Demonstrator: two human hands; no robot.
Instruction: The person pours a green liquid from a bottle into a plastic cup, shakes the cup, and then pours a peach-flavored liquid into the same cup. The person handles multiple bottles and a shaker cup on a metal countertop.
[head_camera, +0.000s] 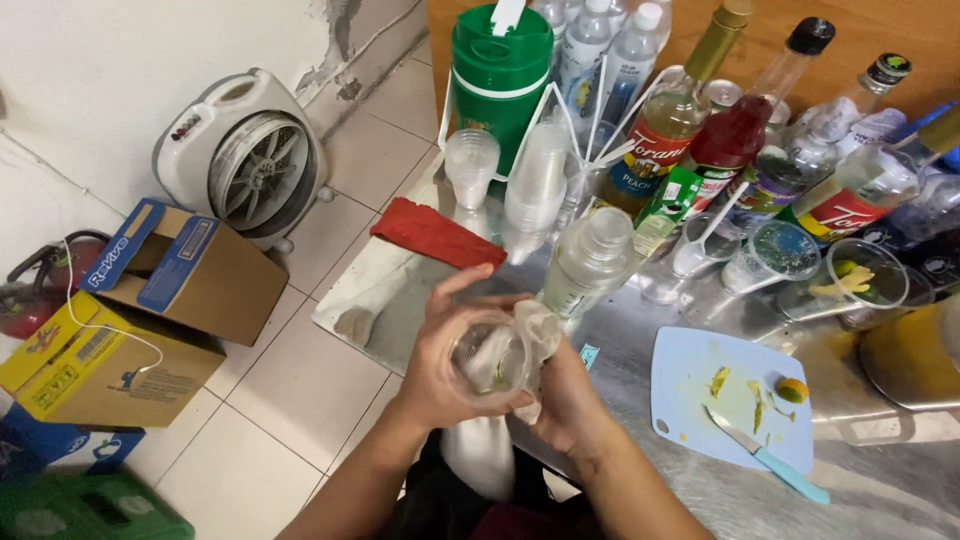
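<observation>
between both hands (500, 375) clear glass (490, 360) lies tilted, mouth facing camera.

A green jug (500, 70) and syrup bottles (700, 110) crowd the worktop (620, 330); a knife (765, 455) lies on a blue cutting board (690, 375), a red cloth (435, 235) nearby.

On the floor at the left, a brown cardboard box (190, 268) with blue panels is lying on its side, leaning on a yellow cardboard box (95, 365) with a blue and red print. Below them a blue box (55, 445) is peeking out beside a green crate (90, 510). On the table, a small green carton (668, 208) is standing among the bottles. A red-and-white label (655, 150) is wrapping the tall amber bottle, and another red-and-white label (835, 213) is showing on a bottle at the right.
</observation>
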